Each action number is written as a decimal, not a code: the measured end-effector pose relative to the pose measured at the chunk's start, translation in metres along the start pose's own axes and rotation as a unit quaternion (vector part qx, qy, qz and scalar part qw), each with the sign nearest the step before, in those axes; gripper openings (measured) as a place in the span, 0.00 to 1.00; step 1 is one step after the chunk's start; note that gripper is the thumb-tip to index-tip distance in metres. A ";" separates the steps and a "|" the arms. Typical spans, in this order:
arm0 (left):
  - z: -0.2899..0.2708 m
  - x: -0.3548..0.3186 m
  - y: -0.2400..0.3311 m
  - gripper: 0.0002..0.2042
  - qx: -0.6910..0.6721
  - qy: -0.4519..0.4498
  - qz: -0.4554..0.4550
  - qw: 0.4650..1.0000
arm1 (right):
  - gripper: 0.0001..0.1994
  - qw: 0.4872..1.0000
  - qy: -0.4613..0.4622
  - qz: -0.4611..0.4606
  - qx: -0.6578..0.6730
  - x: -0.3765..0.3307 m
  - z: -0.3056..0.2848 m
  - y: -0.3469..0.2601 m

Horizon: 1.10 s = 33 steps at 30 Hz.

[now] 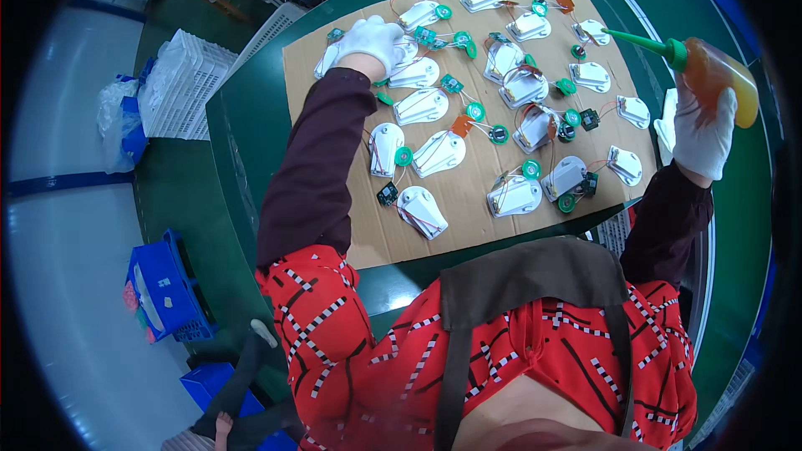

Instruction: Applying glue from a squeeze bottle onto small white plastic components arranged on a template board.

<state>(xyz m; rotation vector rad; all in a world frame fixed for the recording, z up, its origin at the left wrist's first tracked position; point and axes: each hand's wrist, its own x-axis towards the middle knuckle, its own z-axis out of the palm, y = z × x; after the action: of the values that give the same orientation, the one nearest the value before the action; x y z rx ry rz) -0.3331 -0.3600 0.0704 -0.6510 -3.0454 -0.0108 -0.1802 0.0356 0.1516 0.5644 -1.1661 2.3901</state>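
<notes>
My right hand (702,135), in a white glove, grips a squeeze bottle (728,83) of amber liquid. The bottle is tilted, and its long green nozzle (639,40) points left to a small white plastic housing (591,32) at the far right of the cardboard. Whether the tip touches it I cannot tell. At the far left of the cardboard, my white-gloved left hand (373,40) reaches over a white housing (327,60) and a green circuit board (335,35). The back of this hand faces up and its fingers are mostly hidden.
A cardboard sheet (468,238) on the green table (242,117) carries several white housings wired to round green parts and small boards. A white cloth or glove (666,125) lies right of it. White crates (188,88) and a blue bin (163,284) stand left. Other people are nearby.
</notes>
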 end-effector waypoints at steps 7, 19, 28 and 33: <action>0.001 0.008 0.024 0.17 -0.076 0.003 -0.118 0.990 | 0.20 0.994 0.063 0.032 -0.081 -0.013 0.017 -0.002; -0.008 0.015 0.044 0.17 -0.085 -0.011 -0.230 0.969 | 0.19 0.993 0.061 0.037 -0.094 -0.016 0.030 0.016; 0.020 0.024 -0.010 0.11 -0.348 0.075 -0.191 0.915 | 0.20 0.971 -0.095 0.101 -0.196 0.010 0.090 0.110; 0.021 0.010 -0.011 0.14 -0.293 0.093 -0.182 0.934 | 0.26 0.961 -0.060 0.173 -0.207 0.030 0.131 0.165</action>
<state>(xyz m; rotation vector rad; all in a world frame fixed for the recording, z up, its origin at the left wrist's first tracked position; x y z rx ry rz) -0.3478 -0.3658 0.0498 -0.0645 -2.9044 -0.9534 -0.2700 -0.1565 0.1369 0.3941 -1.8923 2.2961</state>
